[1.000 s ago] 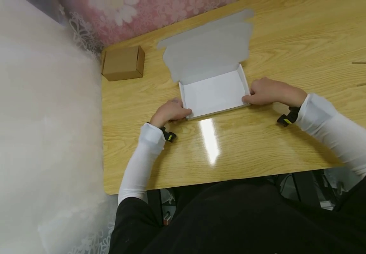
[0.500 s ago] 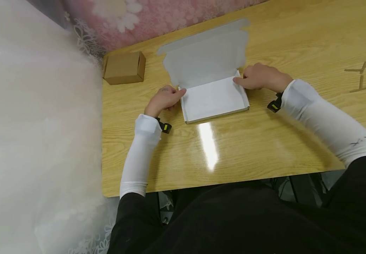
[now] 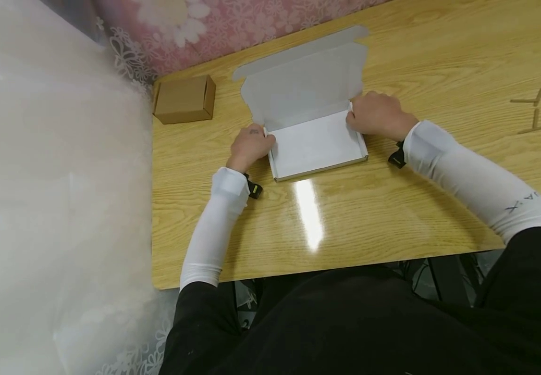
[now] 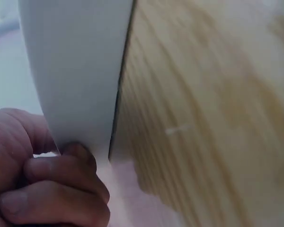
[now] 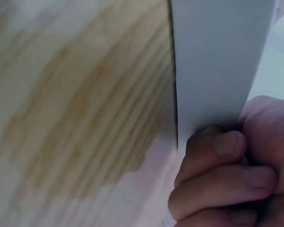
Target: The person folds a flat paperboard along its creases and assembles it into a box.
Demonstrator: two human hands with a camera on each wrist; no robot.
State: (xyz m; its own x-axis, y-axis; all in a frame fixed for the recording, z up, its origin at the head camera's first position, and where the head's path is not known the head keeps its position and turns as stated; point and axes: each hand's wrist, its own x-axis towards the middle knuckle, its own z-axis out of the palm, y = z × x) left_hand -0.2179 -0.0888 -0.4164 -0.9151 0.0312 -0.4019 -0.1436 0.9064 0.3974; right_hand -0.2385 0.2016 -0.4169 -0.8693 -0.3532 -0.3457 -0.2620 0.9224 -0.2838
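Note:
A shallow white cardboard box (image 3: 317, 146) lies on the wooden table, its grey-looking lid (image 3: 303, 83) raised and leaning back. My left hand (image 3: 250, 146) pinches the left side wall near the hinge corner, thumb over the top edge. In the left wrist view, curled fingers (image 4: 61, 184) press against the outside of the wall (image 4: 80, 71). On the opposite side, my right hand (image 3: 377, 115) grips the right wall near its hinge corner. The right wrist view shows its curled fingers (image 5: 217, 184) against the outer face (image 5: 217, 61). The fingers' far side is hidden in the head view.
A closed brown cardboard box (image 3: 184, 99) sits at the table's back left corner. Several small brown sticks (image 3: 535, 107) and white ones lie far right. A pink floral cloth (image 3: 233, 21) hangs behind the table (image 3: 345, 219). White sheeting (image 3: 64, 182) covers the left side.
Both hands have slid from the box's front corners back to the hinge corners, and now grip the side walls there. The view shifted slightly; the lid stays raised.

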